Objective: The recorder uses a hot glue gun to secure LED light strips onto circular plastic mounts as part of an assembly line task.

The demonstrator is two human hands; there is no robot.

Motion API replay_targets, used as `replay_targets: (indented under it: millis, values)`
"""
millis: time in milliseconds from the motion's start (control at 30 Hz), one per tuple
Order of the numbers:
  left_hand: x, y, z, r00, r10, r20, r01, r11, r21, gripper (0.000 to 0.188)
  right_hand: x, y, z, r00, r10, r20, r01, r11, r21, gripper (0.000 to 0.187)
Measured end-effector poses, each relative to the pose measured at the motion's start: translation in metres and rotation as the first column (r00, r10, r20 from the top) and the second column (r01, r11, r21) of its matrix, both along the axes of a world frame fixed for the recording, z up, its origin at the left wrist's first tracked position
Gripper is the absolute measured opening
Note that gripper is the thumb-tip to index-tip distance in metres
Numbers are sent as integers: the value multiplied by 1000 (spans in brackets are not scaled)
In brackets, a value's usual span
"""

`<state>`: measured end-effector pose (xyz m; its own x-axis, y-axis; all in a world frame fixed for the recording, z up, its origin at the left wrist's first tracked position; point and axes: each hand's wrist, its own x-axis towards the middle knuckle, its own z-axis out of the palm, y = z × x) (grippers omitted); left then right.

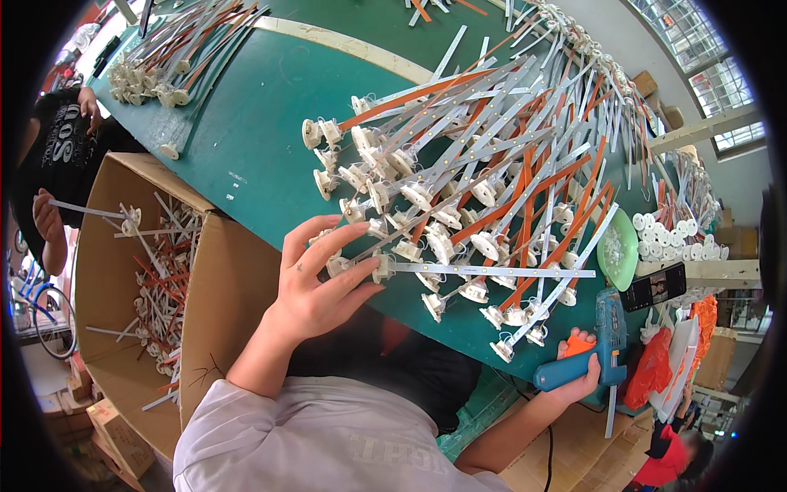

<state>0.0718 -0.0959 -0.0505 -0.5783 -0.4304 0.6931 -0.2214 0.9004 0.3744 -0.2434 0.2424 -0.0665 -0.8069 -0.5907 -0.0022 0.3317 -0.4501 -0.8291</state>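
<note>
My left hand (pixel 316 283) is at the table's near edge, fingers pinching the white round end piece of an LED strip (pixel 484 271). The strip points right across the pile. My right hand (pixel 579 373) grips the handle of a blue hot glue gun (pixel 611 328) with an orange trigger, at the right end of the table. A pale glue stick (pixel 611 412) sticks out of the gun's lower end. Beyond my hands lies a large heap of LED strips (pixel 475 156), white and orange-brown, with white round end pieces toward me.
The green table (pixel 246 107) carries another strip bundle (pixel 156 82) at far left. A cardboard box (pixel 221 287) of strips stands at my left, where another person's hand (pixel 49 217) holds a strip. A green bowl (pixel 616 250), phone (pixel 653 287) and red bag (pixel 649 373) are right. A black cable (pixel 550 447) hangs low.
</note>
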Motion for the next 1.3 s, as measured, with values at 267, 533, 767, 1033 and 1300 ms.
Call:
replay_targets:
  millis: [267, 533, 767, 1033, 1300]
  values:
    - [-4, 7, -10, 996, 65, -55, -65, 998, -5, 46, 2, -1, 2, 1000, -11, -11, 11, 1000, 18, 33]
    - [-6, 12, -11, 995, 66, -78, -69, 997, -34, 49, 1, -2, 2, 1000, -13, -1, 13, 1000, 27, 32]
    - [25, -1, -12, 977, 161, -137, -154, 986, 64, 79, 0, -1, 4, 1000, 3, -22, -2, 999, 39, 33]
    - [33, -25, -8, 996, 42, -83, -39, 999, 38, 89, 0, 1, 0, 999, -29, -14, 29, 999, 19, 32]
    - [47, -24, -7, 993, -90, -81, 93, 995, 31, 63, -1, -2, 2, 999, -20, -47, 21, 999, 29, 32]
